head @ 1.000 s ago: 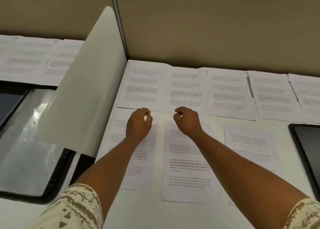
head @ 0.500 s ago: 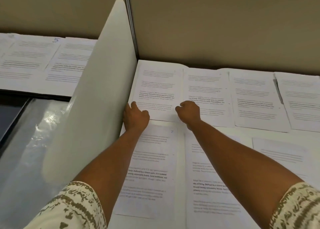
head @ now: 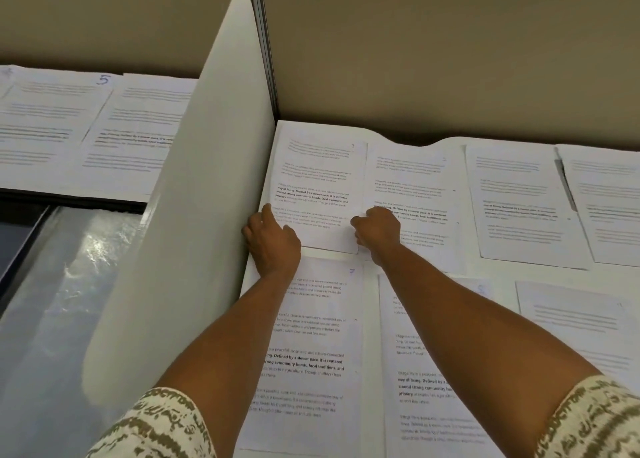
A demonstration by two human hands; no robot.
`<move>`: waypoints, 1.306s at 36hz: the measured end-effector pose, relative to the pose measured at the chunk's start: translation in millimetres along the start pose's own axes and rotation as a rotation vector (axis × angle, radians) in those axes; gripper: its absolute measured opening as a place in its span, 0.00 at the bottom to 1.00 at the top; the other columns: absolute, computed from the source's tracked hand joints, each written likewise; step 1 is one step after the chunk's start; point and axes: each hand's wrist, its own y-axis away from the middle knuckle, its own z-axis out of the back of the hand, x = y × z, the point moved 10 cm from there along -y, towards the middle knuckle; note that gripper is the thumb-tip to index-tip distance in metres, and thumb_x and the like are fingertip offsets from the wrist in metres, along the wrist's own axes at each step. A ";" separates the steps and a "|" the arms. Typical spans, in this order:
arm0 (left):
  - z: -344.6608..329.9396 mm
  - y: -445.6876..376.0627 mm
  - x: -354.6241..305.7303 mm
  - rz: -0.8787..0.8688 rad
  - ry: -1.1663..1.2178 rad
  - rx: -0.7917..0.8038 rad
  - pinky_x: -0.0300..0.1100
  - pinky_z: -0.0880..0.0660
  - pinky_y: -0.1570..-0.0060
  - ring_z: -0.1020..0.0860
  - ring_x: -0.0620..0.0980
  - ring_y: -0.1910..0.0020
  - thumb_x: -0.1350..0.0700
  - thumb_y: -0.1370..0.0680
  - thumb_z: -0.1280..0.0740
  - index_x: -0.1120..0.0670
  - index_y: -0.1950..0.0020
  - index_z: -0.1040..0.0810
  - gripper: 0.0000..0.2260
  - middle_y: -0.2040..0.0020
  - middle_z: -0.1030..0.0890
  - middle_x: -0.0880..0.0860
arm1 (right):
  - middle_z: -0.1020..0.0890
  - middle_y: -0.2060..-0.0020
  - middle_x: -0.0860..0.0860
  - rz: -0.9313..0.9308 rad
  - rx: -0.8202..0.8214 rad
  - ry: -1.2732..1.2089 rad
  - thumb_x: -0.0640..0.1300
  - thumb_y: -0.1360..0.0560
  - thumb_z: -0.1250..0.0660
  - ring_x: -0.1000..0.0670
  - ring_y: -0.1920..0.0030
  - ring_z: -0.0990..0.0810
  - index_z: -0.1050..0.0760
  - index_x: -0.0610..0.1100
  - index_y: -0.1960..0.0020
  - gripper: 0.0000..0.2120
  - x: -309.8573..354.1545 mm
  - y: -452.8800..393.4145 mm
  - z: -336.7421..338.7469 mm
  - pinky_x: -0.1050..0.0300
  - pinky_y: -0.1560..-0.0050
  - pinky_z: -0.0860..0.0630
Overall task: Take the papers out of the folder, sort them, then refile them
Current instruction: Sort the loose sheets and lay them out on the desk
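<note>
Both hands meet the same sheet (head: 317,194) at centre frame, the back-row page tucked against the white divider (head: 194,194). Left hand (head: 273,241) rests on its lower left corner with thumb laid along the edge; whether it pinches the paper is hard to tell. Right hand (head: 375,229) is curled at the lower right edge, apparently nipping it. Lifting both corners evenly should free the page without dragging the overlapped neighbouring sheet (head: 412,194) to its right.

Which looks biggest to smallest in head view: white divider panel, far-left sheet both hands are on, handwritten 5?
1. white divider panel
2. far-left sheet
3. handwritten 5
The divider stands nearer the camera, so only its apparent size is ranked.
</note>
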 end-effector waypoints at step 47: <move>42.4 162.6 -62.1 0.303 0.755 -0.077 0.37 0.21 0.63 0.20 0.46 0.54 0.57 0.16 0.40 0.53 0.39 0.25 0.08 0.46 0.21 0.51 | 0.18 0.50 0.45 -0.071 0.212 -0.423 0.44 0.22 0.29 0.45 0.53 0.17 0.22 0.42 0.44 0.09 -52.9 110.0 149.9 0.52 0.53 0.16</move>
